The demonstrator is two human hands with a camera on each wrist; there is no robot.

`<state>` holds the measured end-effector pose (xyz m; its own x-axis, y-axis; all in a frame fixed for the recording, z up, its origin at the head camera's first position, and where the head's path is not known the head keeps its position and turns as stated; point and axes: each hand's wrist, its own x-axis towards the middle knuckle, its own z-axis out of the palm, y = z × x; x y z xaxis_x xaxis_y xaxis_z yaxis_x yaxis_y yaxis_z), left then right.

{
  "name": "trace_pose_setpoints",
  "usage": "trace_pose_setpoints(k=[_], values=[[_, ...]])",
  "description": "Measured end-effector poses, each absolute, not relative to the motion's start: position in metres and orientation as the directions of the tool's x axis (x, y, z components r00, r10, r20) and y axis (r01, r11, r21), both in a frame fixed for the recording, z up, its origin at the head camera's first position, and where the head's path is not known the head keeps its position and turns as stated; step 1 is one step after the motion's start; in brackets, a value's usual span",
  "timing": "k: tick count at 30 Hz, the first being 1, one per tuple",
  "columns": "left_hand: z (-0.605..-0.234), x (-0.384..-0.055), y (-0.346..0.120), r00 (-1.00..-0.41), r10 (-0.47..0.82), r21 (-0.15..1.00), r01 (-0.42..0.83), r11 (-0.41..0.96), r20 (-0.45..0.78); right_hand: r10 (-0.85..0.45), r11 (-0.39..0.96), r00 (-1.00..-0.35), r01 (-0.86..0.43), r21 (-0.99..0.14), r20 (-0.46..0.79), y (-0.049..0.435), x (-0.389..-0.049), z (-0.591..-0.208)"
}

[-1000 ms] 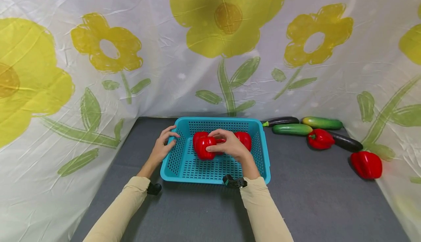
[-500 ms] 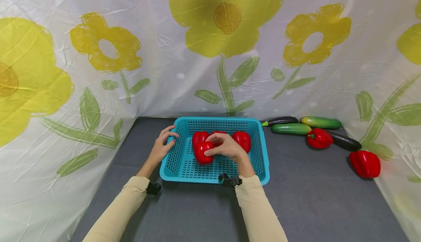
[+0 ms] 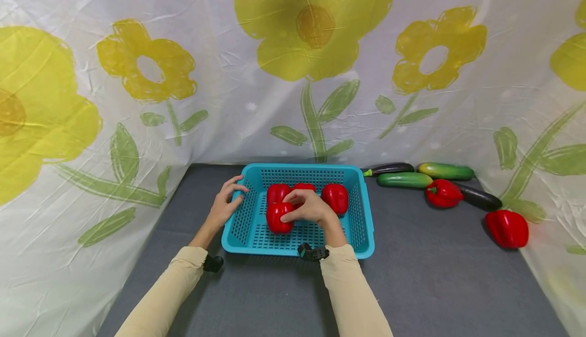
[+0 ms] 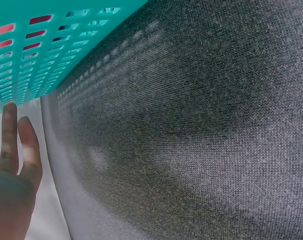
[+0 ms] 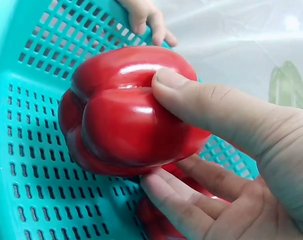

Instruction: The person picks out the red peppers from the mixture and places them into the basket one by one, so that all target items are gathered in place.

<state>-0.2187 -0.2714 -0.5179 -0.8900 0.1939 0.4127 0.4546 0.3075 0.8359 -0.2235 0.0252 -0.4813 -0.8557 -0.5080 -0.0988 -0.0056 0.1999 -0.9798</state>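
Fingers (image 5: 191, 200) and thumb of my right hand (image 3: 310, 208) are curled round a red pepper (image 3: 279, 217). My thumb lies across the top of it and my other fingers cup it from below. I hold it down low in the blue basket (image 3: 361, 215), near the left wall. I cannot tell if it sits on the floor of the basket yet or hangs just above it.

My left hand (image 3: 225, 205) rests on the left rim of the basket. Its fingers curl over the edge, so I think it keeps the basket from sliding.

Three more red peppers sit at the back of the basket, and one of them touches the one I hold.

I think this pepper is light. Its skin is very shiny and smooth, so I think it can slip. It looks firm and does not dent under my thumb. It has round bumps with dips between them. I think the best hold is wide, round its fat middle, with fingertips in the dips. I do not think it breaks easily.

Off to the right on the grey mat (image 3: 435, 276) lie two more red peppers, two cucumbers (image 3: 405, 179) and two eggplants (image 3: 480, 198).
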Motion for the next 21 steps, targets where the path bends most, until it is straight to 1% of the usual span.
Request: trace_pose_setpoints(k=[1, 6, 9, 13, 16, 21], values=[[-0.521, -0.220, -0.272, -0.889, 0.192, 0.837, 0.456, 0.302, 0.416, -0.512, 0.204, -0.854, -0.017, -0.979, -0.092, 0.025, -0.224, -0.482], [-0.502, -0.211, -0.265, -0.891, 0.195, 0.847, 0.451, 0.280, 0.410, -0.525, 0.241, -0.845, -0.033, -0.970, -0.102, 0.024, -0.221, -0.481], [-0.495, -0.207, -0.262, -0.892, 0.199, 0.844, 0.449, 0.293, 0.405, -0.520, 0.266, -0.845, -0.020, -0.964, -0.126, 0.023, -0.219, -0.481], [-0.497, -0.207, -0.264, -0.887, 0.200, 0.830, 0.460, 0.316, 0.415, -0.520, 0.281, -0.841, -0.005, -0.960, -0.148, 0.022, -0.217, -0.480], [-0.496, -0.206, -0.263, -0.887, 0.201, 0.834, 0.459, 0.306, 0.415, -0.524, 0.291, -0.837, -0.001, -0.957, -0.158, 0.021, -0.216, -0.479], [-0.490, -0.204, -0.261, -0.902, 0.197, 0.854, 0.428, 0.295, 0.383, -0.525, 0.289, -0.838, -0.007, -0.957, -0.152, 0.018, -0.215, -0.481]])
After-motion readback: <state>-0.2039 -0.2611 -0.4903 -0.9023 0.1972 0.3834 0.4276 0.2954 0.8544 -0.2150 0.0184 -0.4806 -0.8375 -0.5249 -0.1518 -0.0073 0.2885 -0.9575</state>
